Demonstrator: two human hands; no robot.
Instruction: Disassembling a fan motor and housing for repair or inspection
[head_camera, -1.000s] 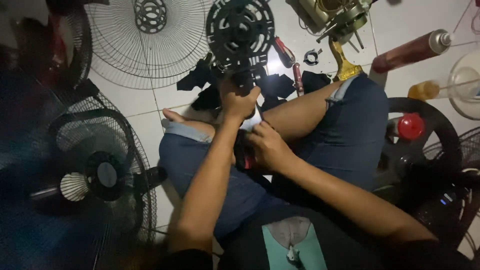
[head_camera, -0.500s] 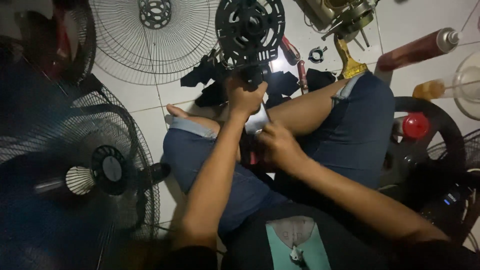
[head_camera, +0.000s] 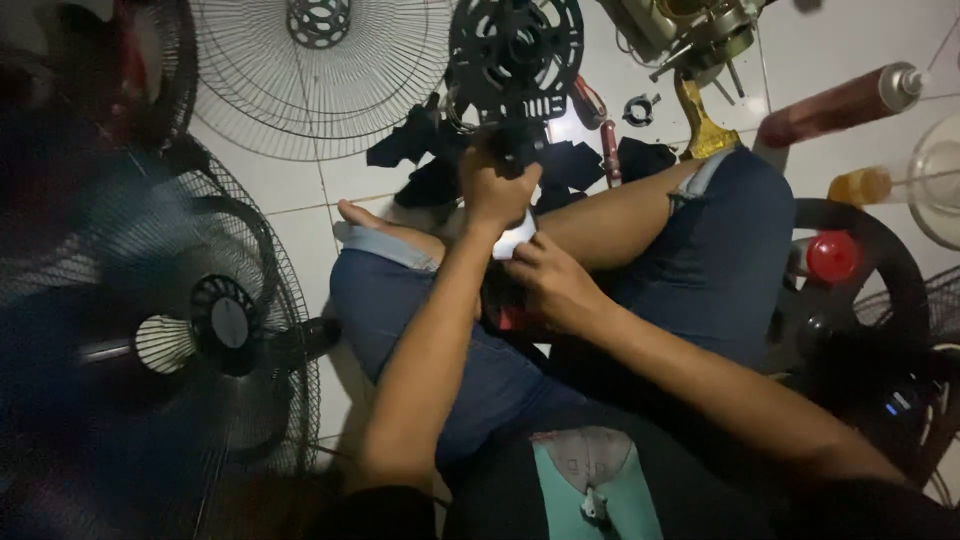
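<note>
Fan motor housing, round and black, stands propped upright on the floor tiles beyond crossed legs, steadied by the left hand clenched around its neck while the right hand pinches a white part below.

White tiled floor with thin grout lines fills the view. Wire fan grilles lie on it: a pale grille at the top, a dark grille at left in shadow. Light falls brightest at upper right.

Fan-repair floor: scattered fan grilles
</note>
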